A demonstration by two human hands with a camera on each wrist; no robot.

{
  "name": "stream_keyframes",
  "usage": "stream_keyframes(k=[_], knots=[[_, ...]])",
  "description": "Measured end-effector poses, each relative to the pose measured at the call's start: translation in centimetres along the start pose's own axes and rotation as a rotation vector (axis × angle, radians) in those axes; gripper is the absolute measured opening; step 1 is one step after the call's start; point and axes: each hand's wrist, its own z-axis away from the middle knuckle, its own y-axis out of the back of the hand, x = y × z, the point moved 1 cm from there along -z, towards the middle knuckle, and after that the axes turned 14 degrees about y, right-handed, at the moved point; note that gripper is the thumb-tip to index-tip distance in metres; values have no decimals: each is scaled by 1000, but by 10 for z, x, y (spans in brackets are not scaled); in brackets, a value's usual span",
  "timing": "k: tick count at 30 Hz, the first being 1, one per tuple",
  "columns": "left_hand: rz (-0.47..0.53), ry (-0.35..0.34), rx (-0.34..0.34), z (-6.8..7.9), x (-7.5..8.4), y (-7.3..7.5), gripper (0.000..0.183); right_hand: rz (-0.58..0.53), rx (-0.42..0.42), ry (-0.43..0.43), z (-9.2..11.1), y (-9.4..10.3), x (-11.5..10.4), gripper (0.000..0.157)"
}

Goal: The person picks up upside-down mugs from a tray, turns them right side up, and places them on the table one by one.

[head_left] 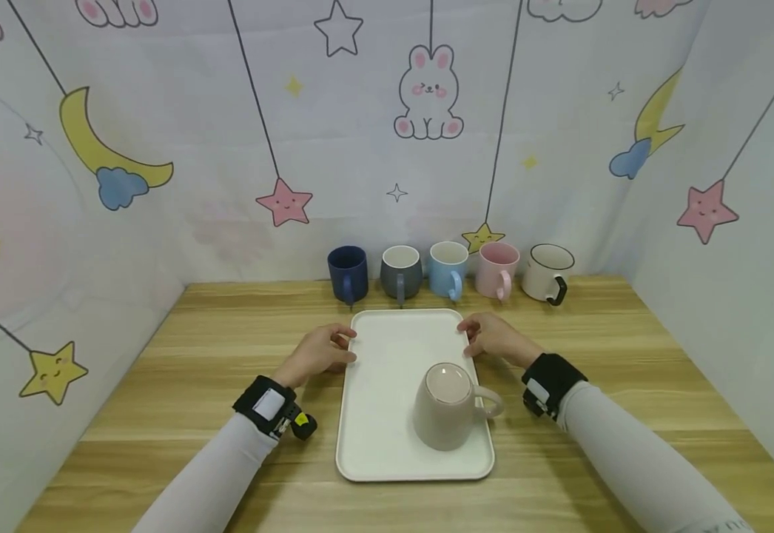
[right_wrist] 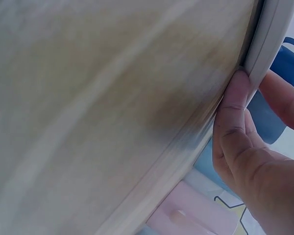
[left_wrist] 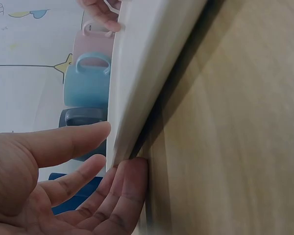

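A white rectangular tray [head_left: 394, 400] lies on the wooden table, its long sides running away from me. My left hand [head_left: 317, 352] holds its left edge near the far end; in the left wrist view the thumb [left_wrist: 73, 143] is at the upper rim, and fingertips [left_wrist: 134, 171] tuck under the edge. Opposite, my right hand [head_left: 496, 339] grips the right edge, with fingers [right_wrist: 235, 103] on either side of the rim. An upside-down beige mug [head_left: 443, 414] stands on the tray's near right part, its handle pointing right over the rim.
Along the back stand a navy mug [head_left: 348, 274], a dark grey mug [head_left: 390, 280], a light blue mug [head_left: 445, 274], a pink mug [head_left: 493, 274] and a white mug with a black handle [head_left: 540, 277]. A patterned curtain [head_left: 347, 133] hangs behind and along both sides of the table [head_left: 227, 318].
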Motion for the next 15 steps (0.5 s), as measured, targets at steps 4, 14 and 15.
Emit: stream_keyframes(k=[4, 14, 15], knots=[[42, 30, -22, 0, -1, -1, 44, 0, 4, -8, 0, -1, -2, 47], [71, 13, -66, 3, -4, -4, 48, 10, -3, -3, 0, 0, 0, 47], [71, 12, -69, 3, -5, -4, 48, 9, -8, 4, 0, 1, 0, 46]])
